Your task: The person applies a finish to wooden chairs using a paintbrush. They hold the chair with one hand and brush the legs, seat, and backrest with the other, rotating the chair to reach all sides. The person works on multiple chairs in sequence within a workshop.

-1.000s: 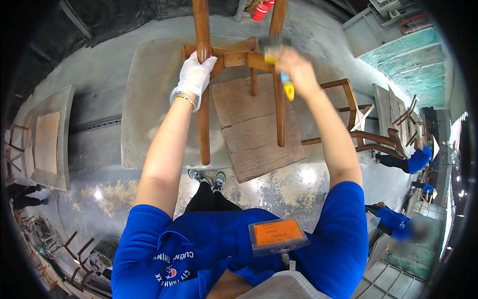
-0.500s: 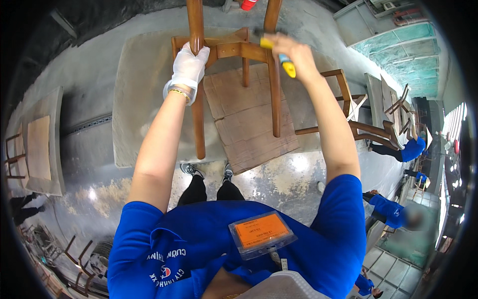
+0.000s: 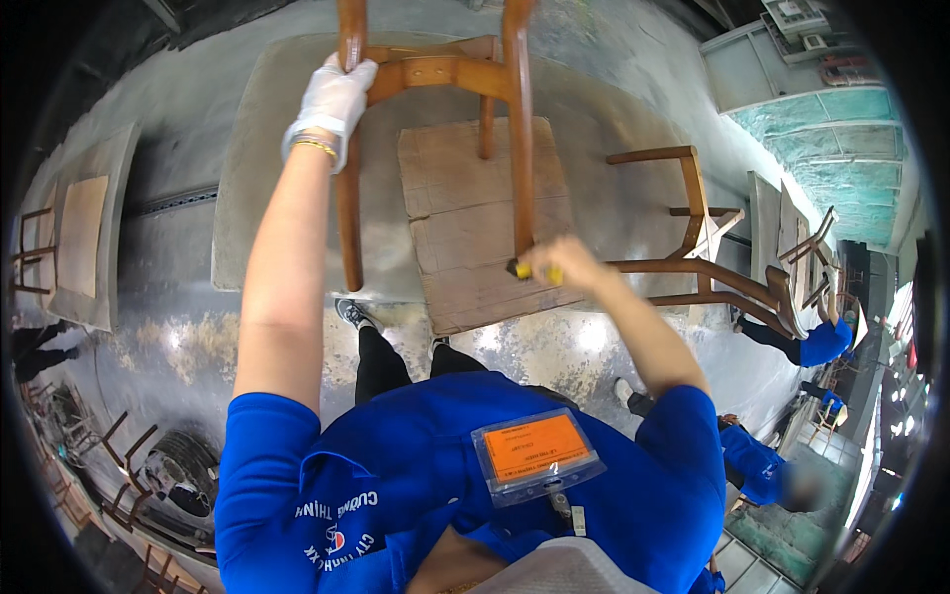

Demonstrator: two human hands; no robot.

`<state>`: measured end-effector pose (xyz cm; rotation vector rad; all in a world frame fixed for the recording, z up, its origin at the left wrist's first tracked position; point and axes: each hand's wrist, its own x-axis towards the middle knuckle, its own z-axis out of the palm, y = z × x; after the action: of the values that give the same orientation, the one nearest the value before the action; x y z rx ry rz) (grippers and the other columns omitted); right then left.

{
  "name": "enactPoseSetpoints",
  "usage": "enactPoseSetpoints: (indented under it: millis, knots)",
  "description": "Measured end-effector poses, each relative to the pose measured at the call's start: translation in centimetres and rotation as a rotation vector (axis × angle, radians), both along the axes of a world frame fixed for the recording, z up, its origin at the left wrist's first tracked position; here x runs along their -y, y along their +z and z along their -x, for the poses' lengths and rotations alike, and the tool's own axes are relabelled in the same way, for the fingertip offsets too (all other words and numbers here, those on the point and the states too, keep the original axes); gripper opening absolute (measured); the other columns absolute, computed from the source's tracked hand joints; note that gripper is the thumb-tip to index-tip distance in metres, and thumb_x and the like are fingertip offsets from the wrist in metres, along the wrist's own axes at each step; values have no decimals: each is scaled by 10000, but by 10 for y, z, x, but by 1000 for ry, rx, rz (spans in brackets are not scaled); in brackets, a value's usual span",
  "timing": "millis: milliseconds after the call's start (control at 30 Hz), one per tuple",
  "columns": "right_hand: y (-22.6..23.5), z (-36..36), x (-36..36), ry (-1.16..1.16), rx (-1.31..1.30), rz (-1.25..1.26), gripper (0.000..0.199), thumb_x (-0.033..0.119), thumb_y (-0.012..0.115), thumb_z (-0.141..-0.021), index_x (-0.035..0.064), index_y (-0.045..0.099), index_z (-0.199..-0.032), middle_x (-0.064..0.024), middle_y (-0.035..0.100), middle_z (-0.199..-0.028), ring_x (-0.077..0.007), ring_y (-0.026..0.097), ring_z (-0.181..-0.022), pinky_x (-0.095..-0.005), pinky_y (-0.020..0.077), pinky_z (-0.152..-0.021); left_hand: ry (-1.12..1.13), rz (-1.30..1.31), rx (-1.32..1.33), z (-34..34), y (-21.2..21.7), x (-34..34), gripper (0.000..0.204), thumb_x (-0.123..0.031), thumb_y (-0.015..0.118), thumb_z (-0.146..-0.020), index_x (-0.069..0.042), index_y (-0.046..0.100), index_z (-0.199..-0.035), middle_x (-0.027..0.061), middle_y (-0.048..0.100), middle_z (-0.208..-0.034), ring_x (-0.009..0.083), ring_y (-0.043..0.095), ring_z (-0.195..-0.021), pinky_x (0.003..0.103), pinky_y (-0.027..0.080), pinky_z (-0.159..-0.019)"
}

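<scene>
The work goes on at a grey slab table (image 3: 257, 148) with rounded corners, standing on a wet, shiny concrete floor (image 3: 554, 346). A worn sheet of cardboard (image 3: 480, 223) lies on the table, its near corner hanging just over the front edge. A wooden chair frame (image 3: 435, 74) rests on top, legs pointing back toward the person — one leg over bare table, the other across the cardboard.

The left hand (image 3: 332, 94), in a white glove, is wrapped tight around the left leg near the crosspiece. The right hand (image 3: 554, 262), bare, is closed on a small yellow-handled tool (image 3: 534, 270) right at the tip of the right leg (image 3: 519, 148), near the table's front edge.

To the right, more chair frames (image 3: 712, 257) crowd close beside the table, with workers in blue (image 3: 816, 342) past them. On the left, a second slab table (image 3: 84, 228) sits well apart, leaving an open strip of floor between.
</scene>
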<state>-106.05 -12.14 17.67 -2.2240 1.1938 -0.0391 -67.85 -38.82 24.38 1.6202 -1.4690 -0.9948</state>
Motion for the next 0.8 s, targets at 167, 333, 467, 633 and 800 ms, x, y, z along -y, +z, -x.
enactPoseSetpoints:
  millis: [167,333,467,633,800]
  knots:
    - [83,20,150,-146,299,584,180,-25,686,-752,99,561,-712,-110,764,-1321,-297,731,-1230,-369,611,-908,10,-96,-173,6,8,-9,486,-359,688,-1009,-81,657,-1407,66,728,-1180,191,644,-1087,358,473,-1023]
    - [43,7,76,-313,576,275,190,133,687,-952,104,797,-1104,-114,682,-1466,-288,595,-1404,-427,370,-1276,37,-111,-150,13,16,-12,492,-332,699,-1018,-52,646,-1419,61,726,-1227,172,647,-1120,321,473,-1024]
    - [7,15,-20,83,-197,93,76,231,715,-895,274,777,-888,44,699,-1446,-207,663,-1332,-427,536,-1149,-1,-67,-246,16,12,-14,469,-282,706,-1022,-42,634,-1418,38,730,-1194,137,660,-1101,308,487,-995]
    - [60,30,102,134,224,214,150,56,746,-794,164,644,-772,9,761,-1339,-269,742,-1191,-386,604,-950,22,-86,-304,20,3,-21,402,-242,702,-1029,-55,656,-1382,13,728,-1151,121,658,-1039,294,498,-958]
    - [136,16,243,-118,418,894,97,72,703,-835,152,653,-860,-13,722,-1399,-290,692,-1278,-378,589,-1004,3,-75,-276,23,4,-36,384,-270,687,-1040,-42,666,-1349,56,741,-1155,148,667,-1038,319,515,-946]
